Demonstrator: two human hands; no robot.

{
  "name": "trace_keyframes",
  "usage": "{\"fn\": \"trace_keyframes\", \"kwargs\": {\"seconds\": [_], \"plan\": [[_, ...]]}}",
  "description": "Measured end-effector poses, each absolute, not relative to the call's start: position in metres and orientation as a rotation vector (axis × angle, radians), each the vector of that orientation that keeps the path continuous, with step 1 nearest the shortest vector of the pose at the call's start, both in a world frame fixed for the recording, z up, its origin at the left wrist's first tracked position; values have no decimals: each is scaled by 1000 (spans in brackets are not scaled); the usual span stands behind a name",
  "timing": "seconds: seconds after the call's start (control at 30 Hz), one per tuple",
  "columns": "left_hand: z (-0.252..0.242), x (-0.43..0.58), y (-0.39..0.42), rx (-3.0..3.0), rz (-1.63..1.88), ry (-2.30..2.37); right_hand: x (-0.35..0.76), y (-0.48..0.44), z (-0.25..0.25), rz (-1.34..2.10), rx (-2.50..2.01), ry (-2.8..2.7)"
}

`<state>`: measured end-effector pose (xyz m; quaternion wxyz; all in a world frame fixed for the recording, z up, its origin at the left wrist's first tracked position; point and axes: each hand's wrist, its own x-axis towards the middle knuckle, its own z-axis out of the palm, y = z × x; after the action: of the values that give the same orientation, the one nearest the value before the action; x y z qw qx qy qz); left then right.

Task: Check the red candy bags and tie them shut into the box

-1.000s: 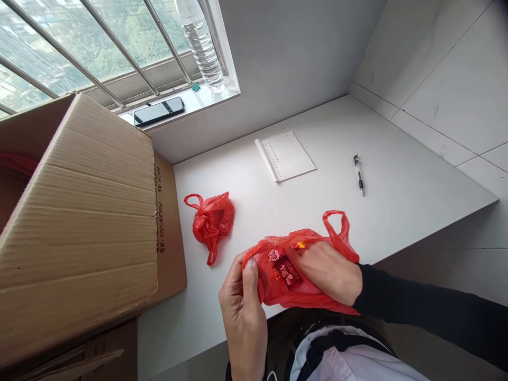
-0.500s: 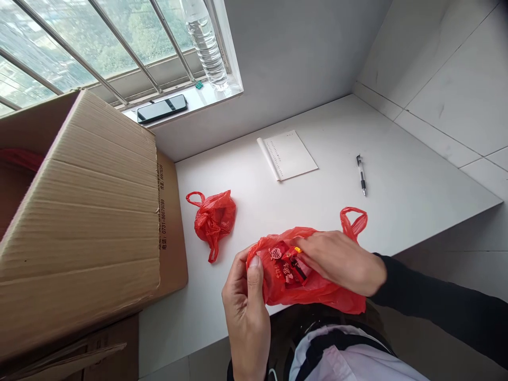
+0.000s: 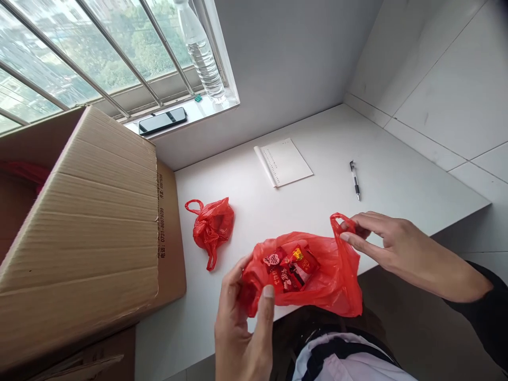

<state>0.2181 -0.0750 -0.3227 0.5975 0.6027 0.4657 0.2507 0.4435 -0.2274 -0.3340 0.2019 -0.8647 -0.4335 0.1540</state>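
White bench [image 3: 397, 174] in tiled corner under barred window [image 3: 79, 58]; both hands, left hand [image 3: 242, 328] and right hand [image 3: 391, 246], pinch red bag [image 3: 317, 275] at bench's near edge.

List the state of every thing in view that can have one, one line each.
Open red plastic bag: mouth open, wrapped sweets inside.
Left hand: pinching the bag's left edge.
Right hand: pinching the bag's right handle.
Small red plastic bag: knotted shut, on table.
Brown cardboard box: flaps open.
Black phone: screen dark.
Clear plastic bottle: upright.

Thin glossy red plastic bag [image 3: 317, 280], matt corrugated cardboard box [image 3: 87, 233], smooth white table [image 3: 397, 180].
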Motion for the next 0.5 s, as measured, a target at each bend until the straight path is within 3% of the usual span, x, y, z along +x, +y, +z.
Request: {"fn": "trace_keyframes", "kwargs": {"seconds": [0.2, 0.5], "plan": [[-308, 207, -70, 1795, 887, 1138, 429, -231, -290, 378, -2128, -947], [-302, 211, -60, 2262, 1354, 865, 428, -234, -288, 237, -1841, -925]]}}
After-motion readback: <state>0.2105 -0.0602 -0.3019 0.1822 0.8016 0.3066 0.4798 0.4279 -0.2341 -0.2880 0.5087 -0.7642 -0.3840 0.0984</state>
